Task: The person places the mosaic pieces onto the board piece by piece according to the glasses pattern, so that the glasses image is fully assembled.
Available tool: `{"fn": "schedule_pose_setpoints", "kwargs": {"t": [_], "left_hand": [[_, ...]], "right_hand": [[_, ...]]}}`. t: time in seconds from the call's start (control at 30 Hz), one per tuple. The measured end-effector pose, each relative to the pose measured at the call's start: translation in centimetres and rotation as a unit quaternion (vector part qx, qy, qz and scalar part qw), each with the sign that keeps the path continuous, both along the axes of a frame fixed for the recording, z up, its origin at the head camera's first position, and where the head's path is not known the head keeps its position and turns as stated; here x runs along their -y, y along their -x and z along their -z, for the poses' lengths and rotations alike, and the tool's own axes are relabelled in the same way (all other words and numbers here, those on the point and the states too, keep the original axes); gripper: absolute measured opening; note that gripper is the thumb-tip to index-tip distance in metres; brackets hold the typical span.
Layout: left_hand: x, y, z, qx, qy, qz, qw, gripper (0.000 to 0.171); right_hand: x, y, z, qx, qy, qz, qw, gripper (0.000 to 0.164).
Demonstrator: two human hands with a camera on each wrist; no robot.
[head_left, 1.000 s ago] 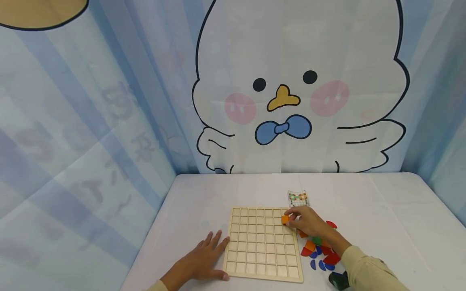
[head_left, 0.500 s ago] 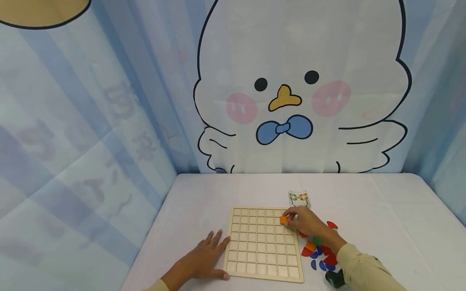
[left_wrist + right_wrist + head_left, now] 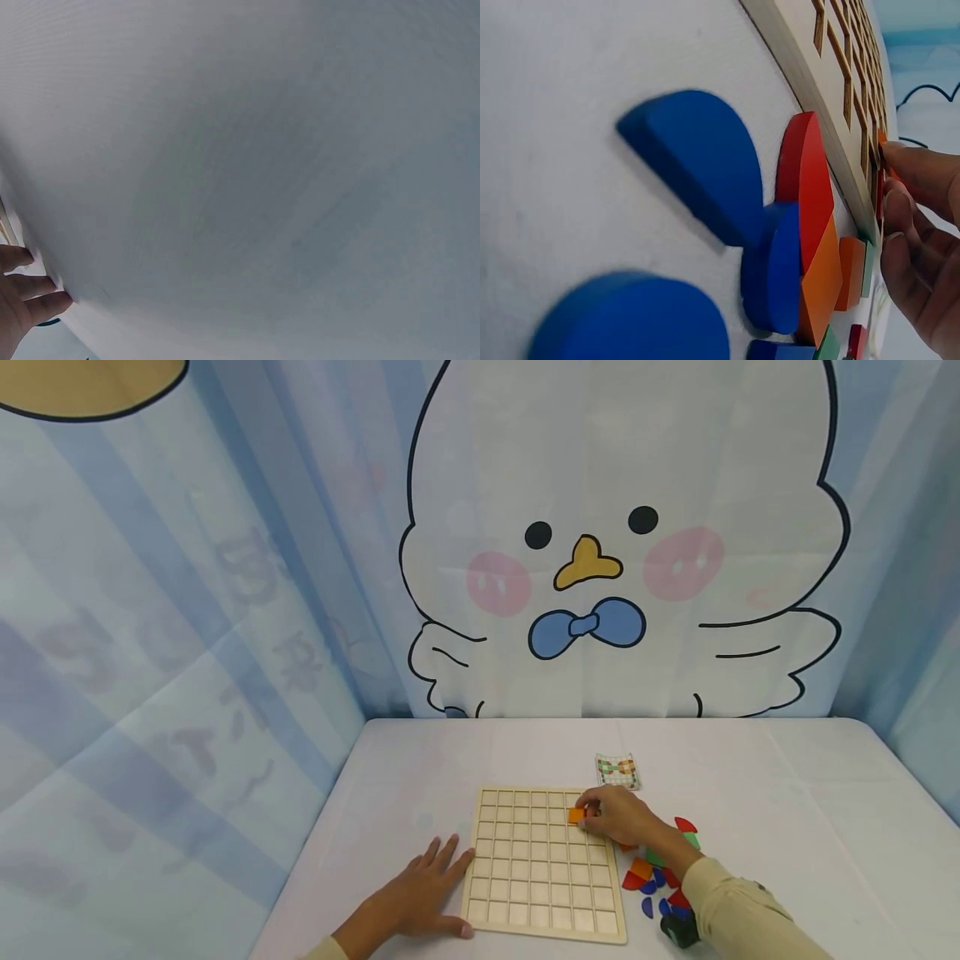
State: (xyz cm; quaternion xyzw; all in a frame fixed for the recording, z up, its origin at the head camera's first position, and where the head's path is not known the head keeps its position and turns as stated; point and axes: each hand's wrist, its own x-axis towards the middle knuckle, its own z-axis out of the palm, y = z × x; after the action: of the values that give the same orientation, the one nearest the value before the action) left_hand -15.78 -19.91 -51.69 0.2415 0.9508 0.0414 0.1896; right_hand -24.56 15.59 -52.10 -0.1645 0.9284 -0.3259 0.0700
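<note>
A pale wooden grid board [image 3: 538,865] lies on the table. My right hand [image 3: 618,815] pinches an orange block [image 3: 576,816] over cells near the board's top right; fingers hide part of it. In the right wrist view, a bit of red [image 3: 880,193] shows below that hand [image 3: 926,247], mostly covered. My left hand [image 3: 422,893] rests with spread fingers on the table, its fingertips and thumb by the board's left edge. Only a few fingers of the left hand [image 3: 30,289] appear in the left wrist view.
Right of the board lies a loose pile of coloured blocks, with red [image 3: 633,881], orange [image 3: 641,868] and blue pieces [image 3: 697,157]. A small pattern card [image 3: 618,771] lies behind the board. A dark object [image 3: 680,931] sits near my right sleeve.
My right hand has slid a little left along the board's upper cells with the orange block. The left hand keeps its place.
</note>
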Motion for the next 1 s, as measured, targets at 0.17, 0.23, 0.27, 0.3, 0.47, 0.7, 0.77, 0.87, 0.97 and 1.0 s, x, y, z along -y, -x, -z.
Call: {"fn": "schedule_pose_setpoints", "kwargs": {"t": [0.17, 0.23, 0.27, 0.3, 0.47, 0.7, 0.77, 0.87, 0.97, 1.0], "left_hand": [[-0.04, -0.06, -0.04, 0.002, -0.003, 0.003, 1.0000, 0.104], [-0.03, -0.08, -0.02, 0.002, -0.005, 0.003, 1.0000, 0.105], [-0.02, -0.07, 0.00, 0.001, -0.005, 0.003, 1.0000, 0.105], [-0.01, -0.05, 0.02, 0.001, -0.005, 0.003, 1.0000, 0.105], [0.03, 0.01, 0.15, 0.000, -0.003, 0.005, 1.0000, 0.105], [0.01, -0.01, 0.04, -0.002, 0.001, 0.005, 1.0000, 0.105], [-0.02, -0.02, -0.01, -0.002, 0.002, 0.004, 1.0000, 0.105], [-0.06, -0.03, -0.02, -0.002, 0.003, 0.002, 1.0000, 0.104], [-0.07, -0.02, -0.01, -0.001, 0.002, 0.001, 1.0000, 0.105], [-0.07, -0.01, -0.01, -0.001, 0.003, 0.001, 1.0000, 0.105]], "right_hand": [[-0.02, 0.15, 0.20, -0.017, -0.005, -0.015, 1.000, 0.020], [-0.08, 0.22, 0.25, -0.022, -0.001, -0.023, 1.000, 0.020], [-0.13, 0.28, 0.29, -0.023, 0.000, -0.027, 0.999, 0.020], [-0.18, 0.33, 0.33, -0.025, 0.001, -0.030, 0.999, 0.020], [-0.30, 0.50, 0.42, -0.027, 0.001, -0.039, 0.999, 0.019], [-0.18, 0.57, 0.30, -0.022, 0.000, -0.037, 0.999, 0.018], [-0.14, 0.58, 0.25, -0.021, -0.001, -0.035, 0.999, 0.017], [-0.09, 0.59, 0.14, -0.022, -0.002, -0.033, 0.999, 0.016], [-0.07, 0.61, 0.08, -0.024, -0.002, -0.033, 0.999, 0.015], [-0.05, 0.61, 0.05, -0.026, -0.002, -0.034, 0.999, 0.015]]}}
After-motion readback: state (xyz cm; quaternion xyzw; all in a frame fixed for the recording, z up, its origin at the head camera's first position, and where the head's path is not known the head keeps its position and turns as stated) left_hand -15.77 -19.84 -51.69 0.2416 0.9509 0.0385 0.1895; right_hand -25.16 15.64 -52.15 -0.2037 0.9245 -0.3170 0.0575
